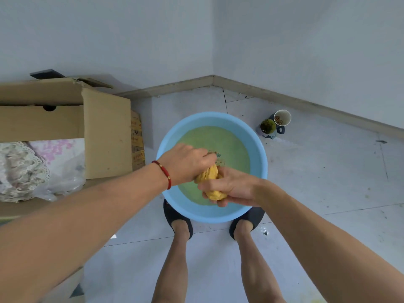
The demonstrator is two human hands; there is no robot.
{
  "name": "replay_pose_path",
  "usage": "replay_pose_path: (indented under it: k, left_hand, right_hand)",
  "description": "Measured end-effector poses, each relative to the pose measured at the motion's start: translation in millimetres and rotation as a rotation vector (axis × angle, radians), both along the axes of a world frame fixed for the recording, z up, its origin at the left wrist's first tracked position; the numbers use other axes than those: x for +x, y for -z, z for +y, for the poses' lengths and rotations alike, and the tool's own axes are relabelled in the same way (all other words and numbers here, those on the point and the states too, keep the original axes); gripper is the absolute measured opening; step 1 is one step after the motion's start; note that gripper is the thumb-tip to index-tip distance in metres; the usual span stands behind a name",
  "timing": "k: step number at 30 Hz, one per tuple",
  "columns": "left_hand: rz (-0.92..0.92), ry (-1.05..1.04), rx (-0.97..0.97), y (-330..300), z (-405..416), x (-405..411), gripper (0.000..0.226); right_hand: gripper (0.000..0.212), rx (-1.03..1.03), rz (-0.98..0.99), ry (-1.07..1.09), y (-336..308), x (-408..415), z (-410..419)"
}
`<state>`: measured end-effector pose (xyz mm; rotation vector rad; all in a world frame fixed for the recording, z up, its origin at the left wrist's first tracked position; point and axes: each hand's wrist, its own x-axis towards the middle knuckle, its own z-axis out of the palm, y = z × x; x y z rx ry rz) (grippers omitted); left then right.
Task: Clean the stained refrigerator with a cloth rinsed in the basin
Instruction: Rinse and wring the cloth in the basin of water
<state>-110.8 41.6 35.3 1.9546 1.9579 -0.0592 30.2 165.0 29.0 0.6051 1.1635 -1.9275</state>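
- A person stands over a blue basin [258,149] on the tiled floor [328,171], near the room's corner.
- Both hands grip a bunched yellow cloth [211,181] above the greenish water: left hand [185,162] fingers curled round its top, right hand [229,189] fingers clenched on its lower end.
- An open cardboard box [105,132] sits left of the basin; two cups [275,124] stand beyond its right rim.

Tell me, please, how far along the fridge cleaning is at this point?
Done: the yellow cloth looks soaked, and the water in the blue basin is greenish. In hand: the left hand and right hand grip the bunched cloth over the basin. Left: wiping; no refrigerator is in view.
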Motion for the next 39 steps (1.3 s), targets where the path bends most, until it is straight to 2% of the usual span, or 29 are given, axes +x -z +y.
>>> replay_pose_path:
  k: [2,5,8,11,13,15,17,19,20,21,22,24,25,26,27,29,31,32,33,36,38,39]
  left_hand:
    - [0.096,-0.038,-0.295,1,11,4,0.009]
    - [-0.005,-0.315,-0.537,12,19,14,0.018]
    - [-0.381,-0.607,-0.776,29,19,21,0.018]
    - [-0.95,-0.866,-1.001,30,12,12,0.015]
    - [-1.159,-0.931,-1.104,26,6,5,0.027]
    - [-1.057,-0.86,-1.097,21,6,4,0.03]
    - [-0.78,-0.689,-0.923,19,9,7,0.025]
    - [-0.575,-0.559,-0.626,19,6,9,0.019]
    - [-0.534,-0.51,-0.452,18,5,10,0.017]
    - [-0.519,-0.457,-0.284,17,2,11,0.016]
    - [-0.509,-0.393,-0.135,14,0,14,0.017]
    - [-0.423,-0.277,0.083,15,-2,17,0.027]
    - [-0.37,-0.244,0.136,15,-2,16,0.036]
    - [-0.318,-0.234,0.15,18,-3,13,0.043]
    - [-0.269,-0.229,0.135,20,-3,9,0.044]
    - [-0.165,-0.25,-0.012,23,-2,4,0.033]
    - [-0.116,-0.33,-0.257,20,7,8,0.015]
    - [-0.13,-0.367,-0.372,20,13,12,0.009]
    - [-0.193,-0.416,-0.489,19,20,16,0.009]
    - [-0.661,-0.68,-0.891,13,36,16,0.016]
    - [-0.899,-0.797,-1.04,7,40,14,0.016]
    - [-0.937,-0.81,-1.054,7,41,13,0.017]
  right_hand:
    - [0.022,0.428,0.12,-0.215,3,-9,-3]
    - [0.022,0.862,0.294,-0.445,9,-15,-9]
    - [0.033,1.095,0.481,-0.549,29,-8,-11]
    - [0.04,1.325,0.735,-0.576,48,4,-10]
    - [0.047,1.381,0.85,-0.526,49,9,-9]
    - [0.056,1.235,0.797,-0.509,42,8,-10]
    - [0.071,0.954,0.481,-0.386,31,8,-7]
    - [0.063,0.613,0.134,0.042,21,12,0]
    - [0.053,0.439,-0.006,0.285,15,15,4]
    - [0.05,0.277,-0.116,0.436,13,17,6]
    - [0.055,0.108,-0.179,0.503,12,22,7]
    - [0.068,-0.22,-0.182,0.493,9,29,4]
    - [0.068,-0.329,-0.163,0.459,6,31,2]
    - [0.064,-0.346,-0.142,0.398,2,30,0]
    - [0.054,-0.258,-0.105,0.314,0,28,-1]
    - [0.028,0.175,0.002,0.114,-3,17,-5]
    - [0.022,0.668,0.109,-0.098,2,9,-7]
    - [0.023,0.835,0.162,-0.189,4,6,-6]
    - [0.023,0.953,0.22,-0.262,8,6,-6]
    - [0.032,1.181,0.354,-0.412,17,10,-9]
    - [0.036,1.318,0.468,-0.405,17,13,-13]
    - [0.039,1.338,0.531,-0.384,17,14,-13]
